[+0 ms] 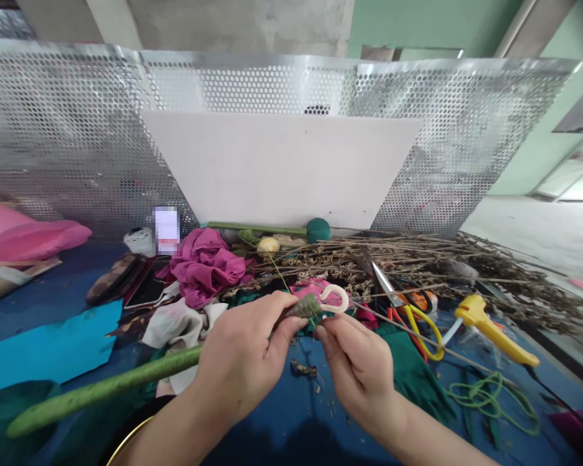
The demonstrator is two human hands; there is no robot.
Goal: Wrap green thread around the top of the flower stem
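Green wrapping covers the stick [107, 385] I see over the middle of the table [337, 421], gripped by the left hand [245, 343]. I judge the covering done up to the pale hook [344, 299], which is bare. The right hand [364, 362] is pinched closed beside it, on what I can't tell. The left hand hides the stick's middle; the frame crops both forearms.

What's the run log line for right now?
left hand: grips green rod | right hand: pinched near cream hook | right side: yellow glue gun
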